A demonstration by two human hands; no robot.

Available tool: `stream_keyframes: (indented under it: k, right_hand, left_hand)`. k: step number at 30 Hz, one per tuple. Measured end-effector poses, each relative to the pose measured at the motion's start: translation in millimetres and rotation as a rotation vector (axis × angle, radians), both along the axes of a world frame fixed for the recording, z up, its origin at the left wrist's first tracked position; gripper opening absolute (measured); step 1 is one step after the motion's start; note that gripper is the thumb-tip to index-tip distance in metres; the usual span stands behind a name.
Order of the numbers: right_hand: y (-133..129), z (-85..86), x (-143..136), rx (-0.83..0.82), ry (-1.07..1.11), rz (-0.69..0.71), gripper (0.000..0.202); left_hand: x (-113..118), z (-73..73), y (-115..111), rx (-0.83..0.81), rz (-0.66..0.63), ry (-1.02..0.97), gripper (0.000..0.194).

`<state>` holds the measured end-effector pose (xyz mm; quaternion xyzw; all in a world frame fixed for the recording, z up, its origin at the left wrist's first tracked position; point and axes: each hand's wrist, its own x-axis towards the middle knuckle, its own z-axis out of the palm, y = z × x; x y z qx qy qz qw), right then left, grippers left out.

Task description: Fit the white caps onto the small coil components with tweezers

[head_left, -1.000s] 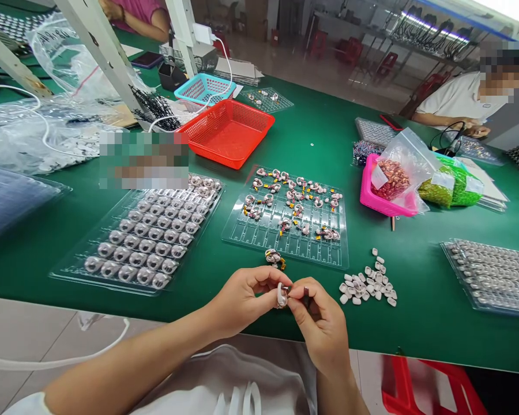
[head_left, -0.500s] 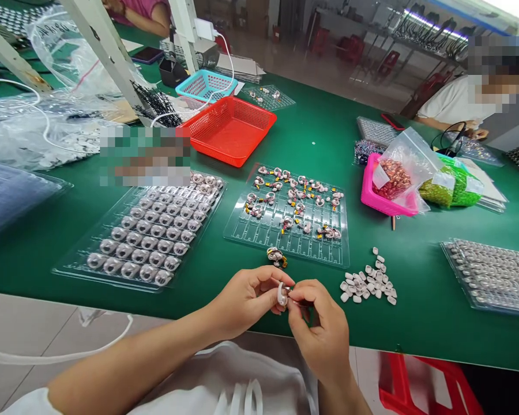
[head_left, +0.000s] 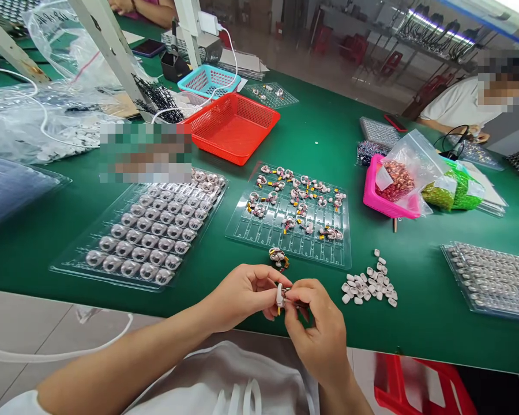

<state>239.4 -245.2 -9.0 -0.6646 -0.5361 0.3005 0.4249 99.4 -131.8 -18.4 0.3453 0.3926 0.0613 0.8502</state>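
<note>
Between the fingertips of both hands is a small pale curved plastic piece (head_left: 280,295) with a yellow strip hanging below it. My left hand (head_left: 251,294) pinches it from the left. My right hand (head_left: 313,317) is closed against its right side; what exactly those fingertips grip is hidden. Just beyond lies a similar curved assembly (head_left: 279,257) with yellow strips, on the green table (head_left: 211,311). Farther on, a clear tray (head_left: 259,233) bears several such assemblies with wires. Right of my hands is a loose pile of small pale caps (head_left: 372,283).
At left stands a clear tray of rounded shiny parts (head_left: 140,253). Red (head_left: 237,151) and blue (head_left: 207,80) baskets are behind, beside a metal post (head_left: 112,52). A pink basket (head_left: 389,204) holds bagged parts. Another filled tray (head_left: 493,282) sits right. A co-worker (head_left: 452,101) is at far right.
The pale piece has turned between my fingers, and a yellow strip now shows beneath it. Both hands have shifted slightly to the left. The view has moved a little.
</note>
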Motion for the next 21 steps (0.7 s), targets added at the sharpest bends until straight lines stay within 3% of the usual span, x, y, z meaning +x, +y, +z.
stream_keyframes:
  k: [9,15,21]
  right_hand:
    - [-0.7,-5.4,-0.6,-0.075,0.258,-0.042,0.011]
    - [0.5,-0.8,3.4,-0.005,0.152,0.067,0.021]
    - [3.0,3.0,7.7,-0.062,0.183,0.060,0.016]
  left_hand:
    - [-3.5,7.4,2.1,0.025,-0.020,-0.067,0.035]
    - [-2.6,4.3,4.2,-0.019,-0.069,-0.016,0.035]
    - [2.9,2.4,0.6,-0.059,-0.033,0.001,0.039]
